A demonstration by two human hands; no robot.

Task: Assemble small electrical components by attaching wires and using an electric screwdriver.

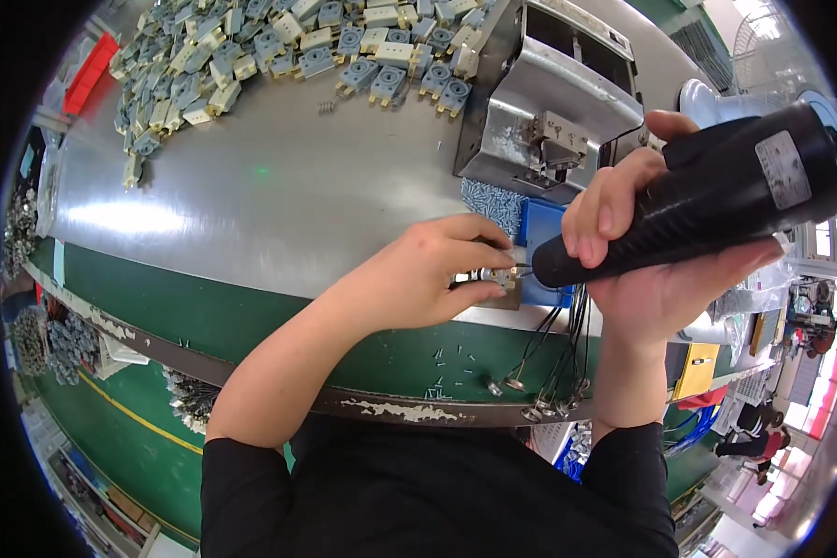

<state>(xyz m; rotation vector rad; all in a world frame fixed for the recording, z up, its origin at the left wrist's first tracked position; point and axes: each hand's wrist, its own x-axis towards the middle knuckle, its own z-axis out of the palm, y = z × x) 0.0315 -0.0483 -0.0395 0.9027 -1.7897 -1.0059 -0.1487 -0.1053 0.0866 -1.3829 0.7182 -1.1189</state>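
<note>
My right hand point(646, 288) grips a black electric screwdriver point(716, 186), held nearly level with its tip pointing left. My left hand point(428, 270) pinches a small part with metal terminals point(500, 277) at the metal table's front edge. The screwdriver's bit meets this part or stops just short of it; I cannot tell which. My fingers hide most of the part. Black wires point(577, 339) with round metal ends hang down below the screwdriver's nose. Beyond my left fingers are a heap of small screws point(493, 205) and a blue tray point(541, 223).
A bent sheet-metal fixture point(563, 93) stands at the back right. Many grey and white plug-like parts point(344, 46) are heaped at the back. Loose screws point(446, 363) lie on the green front strip point(251, 312). A red bin point(91, 74) is at far left.
</note>
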